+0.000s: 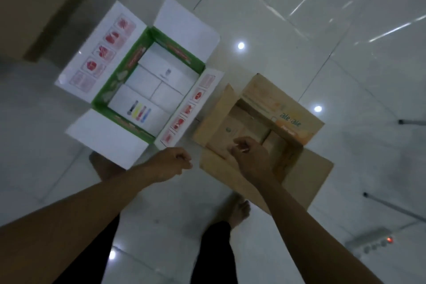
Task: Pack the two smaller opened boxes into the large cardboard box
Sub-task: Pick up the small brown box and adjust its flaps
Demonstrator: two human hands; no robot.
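Note:
A white box with a green inner rim (119, 80) lies opened on the floor at centre left, flaps spread, several white packs inside. To its right sits a smaller brown "ale ale" box (297, 120), also opened, with brown packs inside. A large cardboard box (46, 7) stands blurred at the far upper left. My left hand (173, 163) hovers by the white box's near flap corner, fingers curled shut, holding nothing. My right hand (251, 157) is over the brown box's near-left inside, fingers curled; I cannot tell whether it grips anything.
Glossy white floor tiles surround the boxes. My bare feet (239, 210) stand just below the boxes. A power strip (368, 242) lies at lower right, and thin metal legs (391, 205) cross the right edge.

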